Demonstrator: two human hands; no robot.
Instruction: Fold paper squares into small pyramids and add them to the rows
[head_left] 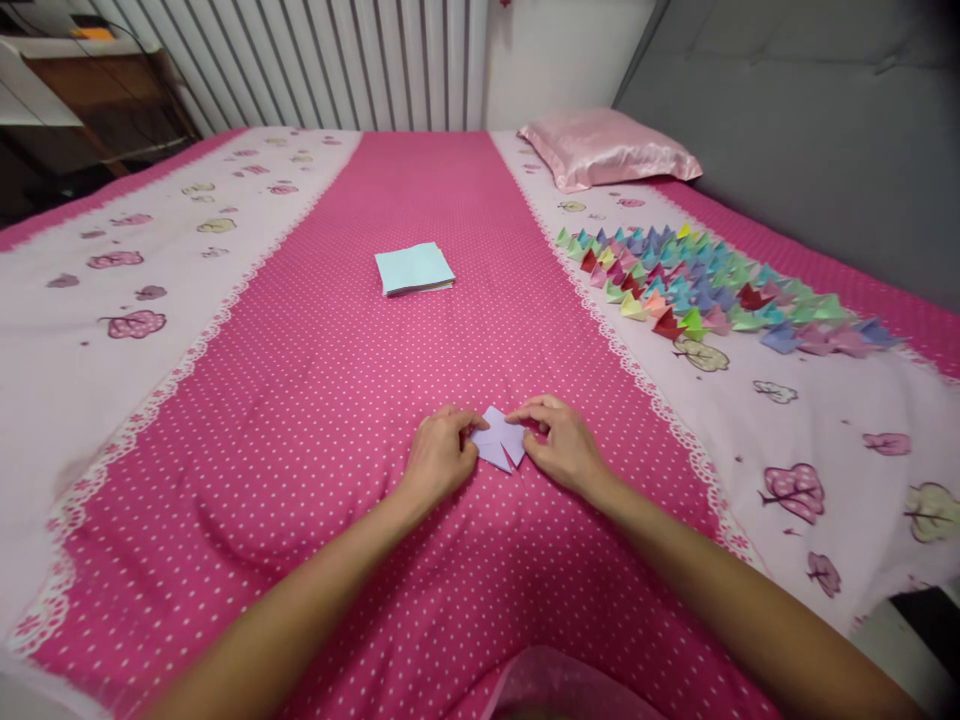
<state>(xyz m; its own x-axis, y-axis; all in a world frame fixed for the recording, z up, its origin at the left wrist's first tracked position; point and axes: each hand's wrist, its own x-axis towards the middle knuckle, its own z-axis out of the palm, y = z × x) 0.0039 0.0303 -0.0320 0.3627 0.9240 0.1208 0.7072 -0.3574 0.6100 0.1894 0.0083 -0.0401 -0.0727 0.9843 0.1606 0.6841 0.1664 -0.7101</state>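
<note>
A folded piece of lilac origami paper (pixel 498 436) lies near the front of the bed, with a pointed top and a slit in its lower edge. My left hand (pixel 442 448) pinches its left side between thumb and fingers. On the right side, my right hand (pixel 561 440) grips the same paper, its index finger near the upper edge and its thumb at the side. Farther back rests a stack of light blue paper squares (pixel 414 268). Many small folded paper pieces (pixel 697 280) in mixed colours stand in rows to the right.
A pink dotted bedspread (pixel 315 400) with pale printed side bands covers the bed. The pink satin pillow (pixel 607 148) lies at the far right, beside a grey padded headboard (pixel 810 130). At the far left stands a desk (pixel 105 90) with cables.
</note>
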